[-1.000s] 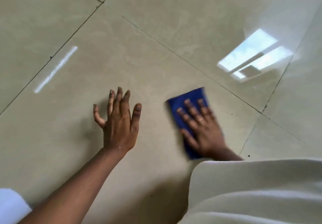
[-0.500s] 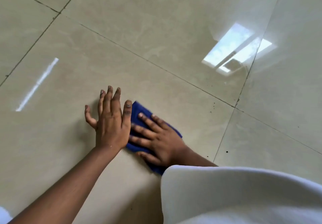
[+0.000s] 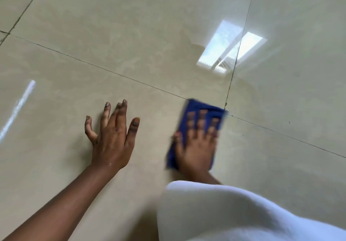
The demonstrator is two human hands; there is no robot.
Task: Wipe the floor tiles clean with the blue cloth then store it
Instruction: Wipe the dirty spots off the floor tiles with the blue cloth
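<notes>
A folded blue cloth (image 3: 200, 109) lies flat on the glossy beige floor tiles (image 3: 131, 44), its far corner close to where the grout lines cross. My right hand (image 3: 197, 145) presses down on it with fingers spread, blurred by motion. My left hand (image 3: 112, 137) rests flat on the tile to the left of the cloth, fingers apart, holding nothing, a clear gap from the cloth.
A white sleeve (image 3: 234, 212) covers my right arm at the lower right. Dark grout lines (image 3: 232, 75) cross just past the cloth. A bright window reflection (image 3: 230, 47) shines on the tiles beyond, and small dark specks (image 3: 289, 122) sit to the right.
My right hand has slid the cloth to the right, away from my left hand, out to the grout crossing. My left hand has stayed planted on the tile.
</notes>
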